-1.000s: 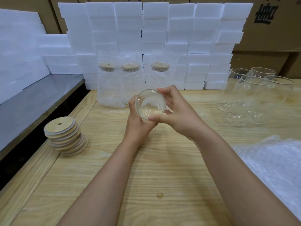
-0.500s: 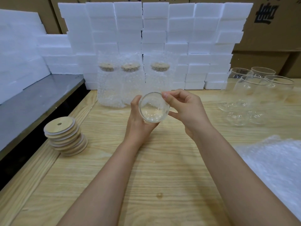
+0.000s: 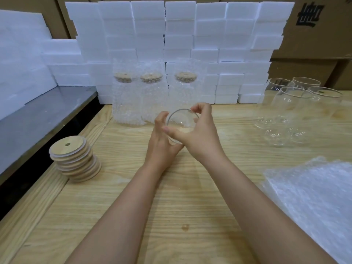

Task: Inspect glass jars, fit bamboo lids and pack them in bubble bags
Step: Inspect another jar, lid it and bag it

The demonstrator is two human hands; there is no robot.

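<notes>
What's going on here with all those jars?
A person is looking over a glass jar. The left hand and right hand both grip it above the wooden table, tipped so one round end faces the camera, no lid on. Bamboo lids sit stacked at the left, three lidded jars in bubble bags stand at the back, and bare jars wait at the right.

Two arms enter from the bottom edge of the frame: the left forearm (image 3: 122,206) at lower centre, the right forearm (image 3: 257,197) at lower right, both bare as far as the frame shows. The left hand (image 3: 162,147) and right hand (image 3: 202,136), at mid-frame, are bare too. The right thumbnail (image 3: 165,129) is short and plain.
</notes>
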